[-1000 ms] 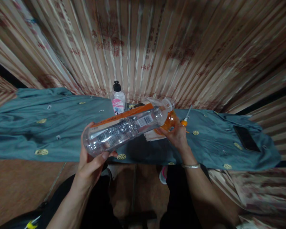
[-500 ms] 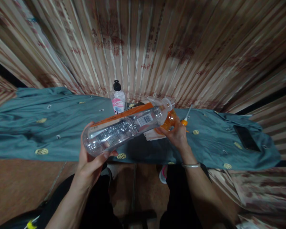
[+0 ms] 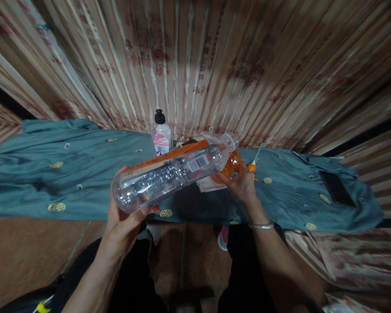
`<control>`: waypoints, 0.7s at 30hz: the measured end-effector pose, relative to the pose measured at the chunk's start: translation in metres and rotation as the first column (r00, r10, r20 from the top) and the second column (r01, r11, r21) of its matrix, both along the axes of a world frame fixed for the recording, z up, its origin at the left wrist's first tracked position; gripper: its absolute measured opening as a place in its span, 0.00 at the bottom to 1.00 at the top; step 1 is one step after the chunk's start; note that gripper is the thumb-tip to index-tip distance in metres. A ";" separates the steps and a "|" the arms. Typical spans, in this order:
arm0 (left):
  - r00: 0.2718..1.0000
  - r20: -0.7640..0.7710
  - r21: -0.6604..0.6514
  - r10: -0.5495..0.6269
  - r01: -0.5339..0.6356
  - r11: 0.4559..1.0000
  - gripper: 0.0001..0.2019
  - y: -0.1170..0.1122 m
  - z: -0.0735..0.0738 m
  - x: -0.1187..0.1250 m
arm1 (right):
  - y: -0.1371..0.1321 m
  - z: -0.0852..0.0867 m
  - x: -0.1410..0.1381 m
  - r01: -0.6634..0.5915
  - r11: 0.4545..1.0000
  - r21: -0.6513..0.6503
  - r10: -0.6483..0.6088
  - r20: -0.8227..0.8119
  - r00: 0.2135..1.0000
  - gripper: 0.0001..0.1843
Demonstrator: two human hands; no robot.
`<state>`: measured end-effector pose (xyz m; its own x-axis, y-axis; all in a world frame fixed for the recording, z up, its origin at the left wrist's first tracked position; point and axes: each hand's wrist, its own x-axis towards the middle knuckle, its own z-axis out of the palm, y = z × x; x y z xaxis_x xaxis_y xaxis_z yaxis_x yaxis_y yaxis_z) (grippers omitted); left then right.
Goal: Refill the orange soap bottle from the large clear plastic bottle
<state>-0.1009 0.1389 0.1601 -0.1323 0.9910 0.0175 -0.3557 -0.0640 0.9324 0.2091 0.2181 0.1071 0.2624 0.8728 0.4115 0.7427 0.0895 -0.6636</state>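
My left hand grips the base end of a large clear plastic bottle with an orange label, held on its side and tilted up to the right. Its neck meets a small orange container, which my right hand holds from below, fingers curled round it. Both are above a table covered with a teal cloth. An orange-handled tool lies just right of my right hand. A silver bangle sits on my right wrist.
A small bottle with a black cap and pink label stands at the back of the table by the striped curtain. A black phone lies at the cloth's right end. Papers lie under the bottles.
Almost nothing differs; my left hand and the bottle's base have shifted very slightly left and down.
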 end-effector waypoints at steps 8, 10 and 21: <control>1.000 -0.003 -0.004 0.006 -0.006 1.000 0.38 0.001 -0.001 0.000 | 0.000 0.000 0.000 0.003 1.000 0.019 -0.003 -0.009 1.000 0.40; 1.000 -0.016 -0.002 0.019 -0.019 1.000 0.40 0.000 0.001 0.001 | 0.000 0.000 0.000 0.007 1.000 0.018 -0.007 -0.006 1.000 0.40; 1.000 0.013 0.016 0.000 -0.001 1.000 0.40 0.001 -0.003 -0.002 | -0.001 0.001 -0.001 0.013 1.000 -0.002 -0.013 0.012 1.000 0.41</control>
